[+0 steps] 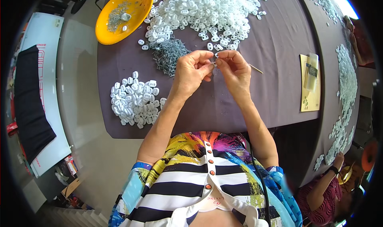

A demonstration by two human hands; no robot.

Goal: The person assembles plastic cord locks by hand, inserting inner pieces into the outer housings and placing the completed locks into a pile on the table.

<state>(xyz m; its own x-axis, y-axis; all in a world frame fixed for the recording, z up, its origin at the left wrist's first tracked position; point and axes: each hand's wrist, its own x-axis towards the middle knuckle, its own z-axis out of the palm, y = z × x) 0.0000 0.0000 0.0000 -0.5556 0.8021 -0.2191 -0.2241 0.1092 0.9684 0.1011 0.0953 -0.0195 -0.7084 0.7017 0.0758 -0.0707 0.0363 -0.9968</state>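
Observation:
My left hand (189,73) and my right hand (236,75) meet over the table, fingertips nearly touching. Thumb and forefinger of each are pinched on a small white plastic piece (216,62), mostly hidden by the fingers; whether it is one part or two cannot be made out. A thin pale stick (256,69) juts out beside my right hand; whether the hand touches it is unclear. Just beyond the fingers spreads a big heap of white oval pieces with holes (207,7). Left of my left hand lies a pile of small grey metal parts (169,55), which look like springs.
Nearer left is a pile of white pieces (135,101). A yellow dish (104,33) with metal bits stands far left. On the right, a clear-and-black item (311,73) rests on a yellowish pad (305,101). Other people's arms (325,183) reach a second table with more white pieces (346,79).

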